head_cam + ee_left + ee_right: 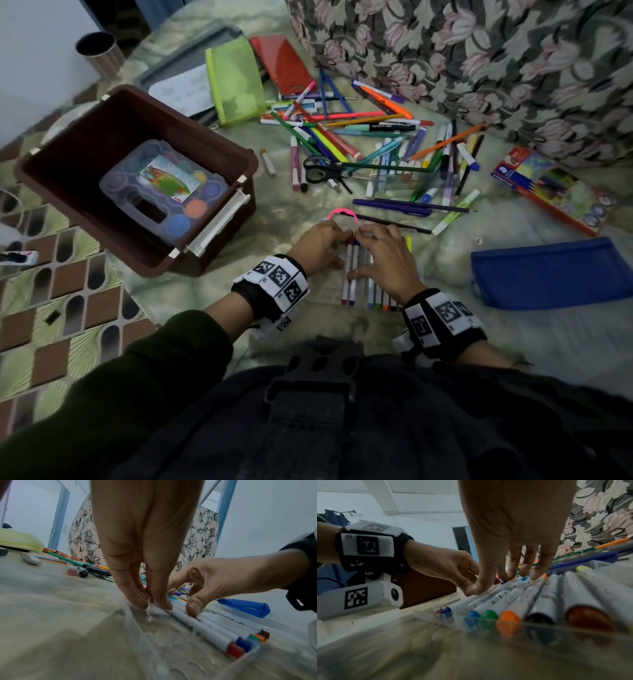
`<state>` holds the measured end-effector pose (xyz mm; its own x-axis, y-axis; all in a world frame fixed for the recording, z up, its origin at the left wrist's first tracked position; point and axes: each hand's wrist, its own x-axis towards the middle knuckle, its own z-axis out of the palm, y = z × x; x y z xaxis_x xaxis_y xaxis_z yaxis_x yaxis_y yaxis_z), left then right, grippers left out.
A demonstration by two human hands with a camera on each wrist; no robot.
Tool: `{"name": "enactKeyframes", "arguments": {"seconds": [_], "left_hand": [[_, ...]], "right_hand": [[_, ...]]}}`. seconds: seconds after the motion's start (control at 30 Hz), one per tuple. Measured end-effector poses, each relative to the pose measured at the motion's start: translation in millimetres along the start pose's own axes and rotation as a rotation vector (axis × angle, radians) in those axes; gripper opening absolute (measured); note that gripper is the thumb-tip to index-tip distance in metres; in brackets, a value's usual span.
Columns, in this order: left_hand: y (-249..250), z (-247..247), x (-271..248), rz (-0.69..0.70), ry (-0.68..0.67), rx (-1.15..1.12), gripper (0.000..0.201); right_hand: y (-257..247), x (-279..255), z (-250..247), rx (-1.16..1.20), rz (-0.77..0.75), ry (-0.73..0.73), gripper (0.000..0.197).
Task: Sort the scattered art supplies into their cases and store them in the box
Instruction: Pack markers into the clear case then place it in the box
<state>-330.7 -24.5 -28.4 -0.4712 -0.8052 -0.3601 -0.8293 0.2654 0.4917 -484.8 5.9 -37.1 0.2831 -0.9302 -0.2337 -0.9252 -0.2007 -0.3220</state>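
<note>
- Pale green marbled bedding [281, 205] serves as your work surface, with a floral-print cushion [479, 61] rising behind it.
- Directly in front of you lies a clear plastic marker case [426, 613], holding a row of white-barrelled markers [359, 274] side by side, their coloured end caps facing you: red, blue, green, orange, black, brown.
- Your left hand [317, 245] is at the case's far left corner, thumb and fingers pinching the red-capped marker [235, 649] at the left end of the row.
- Your right hand [383, 260] lies over the row beside it, fingers loosely spread and bent, fingertips [537, 574] pressing on the marker barrels; it grips nothing.
- Beyond the case, loose pens, markers and pencils [359, 137] lie scattered in a heap, with black-handled scissors [322, 169] among them.
- Left of the case stands the brown storage box [212, 144], open, with a clear paint-pot set [164, 192] inside it.
- Behind the heap, a lime green mesh pouch [236, 80] lies just beside a red case [282, 63].
- Right of the marker case sits a blue zip pouch [551, 274], and farther back on that side a box of coloured pencils [548, 186].
</note>
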Motion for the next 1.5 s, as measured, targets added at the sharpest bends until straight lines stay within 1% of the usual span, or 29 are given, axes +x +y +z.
{"name": "enactKeyframes", "arguments": {"seconds": [0.1, 0.23, 0.3, 0.37, 0.47, 0.53, 0.63, 0.7, 0.77, 0.83, 0.93, 1.0, 1.1, 1.2, 1.27, 1.4, 1.43, 1.5], "left_hand": [[0.3, -1.3, -0.5, 0.011, 0.003, -0.029, 0.056], [1.2, -4.6, 2.9, 0.039, 0.037, -0.013, 0.036], [0.7, -7.9, 5.6, 0.03, 0.052, -0.038, 0.03], [1.3, -14.3, 8.4, 0.012, 0.044, -0.087, 0.028], [2.0, -24.8, 14.5, 0.012, 0.057, -0.155, 0.029], [1.2, -34.0, 21.2, 0.025, 0.109, -0.19, 0.03], [-2.9, -52.3, 37.5, 0.013, 0.207, -0.238, 0.026], [-7.5, -65.3, 53.7, -0.006, 0.269, -0.246, 0.026], [-14.5, -78.7, 73.6, -0.05, 0.318, -0.231, 0.028], [-24.9, -91.5, 93.7, -0.139, 0.383, -0.205, 0.035], [-43.2, -105.6, 120.0, -0.302, 0.476, -0.151, 0.04], [-53.4, -110.0, 134.1, -0.384, 0.49, -0.102, 0.042], [-64.9, -110.2, 149.3, -0.47, 0.489, -0.033, 0.048], [-75.5, -109.5, 156.5, -0.503, 0.486, 0.013, 0.044], [-81.5, -110.9, 158.5, -0.499, 0.501, 0.045, 0.042], [-86.1, -115.7, 160.7, -0.502, 0.512, 0.049, 0.041], [-86.1, -116.4, 160.8, -0.502, 0.515, 0.027, 0.039], [-84.3, -116.7, 159.7, -0.495, 0.519, 0.008, 0.035]], "right_hand": [[0.0, 0.7, -0.6, -0.018, -0.001, -0.01, 0.077], [1.2, 1.8, -2.1, 0.011, 0.011, -0.029, 0.079], [4.1, 4.7, -5.8, 0.059, 0.026, -0.052, 0.075], [8.6, 11.3, -11.4, 0.127, 0.037, -0.035, 0.062], [15.4, 24.7, -20.4, 0.302, 0.014, 0.065, 0.038], [18.0, 36.4, -26.7, 0.395, 0.0, 0.131, 0.031], [21.0, 60.5, -39.0, 0.497, -0.005, 0.186, 0.029], [24.6, 80.2, -48.4, 0.521, -0.027, 0.224, 0.029], [28.5, 101.8, -59.0, 0.545, -0.043, 0.259, 0.03], [31.2, 123.6, -68.2, 0.558, -0.06, 0.284, 0.029], [35.6, 155.1, -74.4, 0.544, -0.046, 0.282, 0.026], [39.8, 172.8, -75.6, 0.526, -0.017, 0.261, 0.028], [51.3, 190.8, -76.1, 0.477, 0.022, 0.297, 0.03], [69.9, 201.1, -78.1, 0.388, 0.08, 0.361, 0.031], [84.2, 206.4, -80.3, 0.324, 0.124, 0.366, 0.029], [111.9, 214.3, -88.9, 0.215, 0.262, 0.403, 0.031], [118.4, 214.9, -91.3, 0.179, 0.298, 0.405, 0.032], [129.0, 215.2, -94.5, 0.113, 0.35, 0.346, 0.033]]}}
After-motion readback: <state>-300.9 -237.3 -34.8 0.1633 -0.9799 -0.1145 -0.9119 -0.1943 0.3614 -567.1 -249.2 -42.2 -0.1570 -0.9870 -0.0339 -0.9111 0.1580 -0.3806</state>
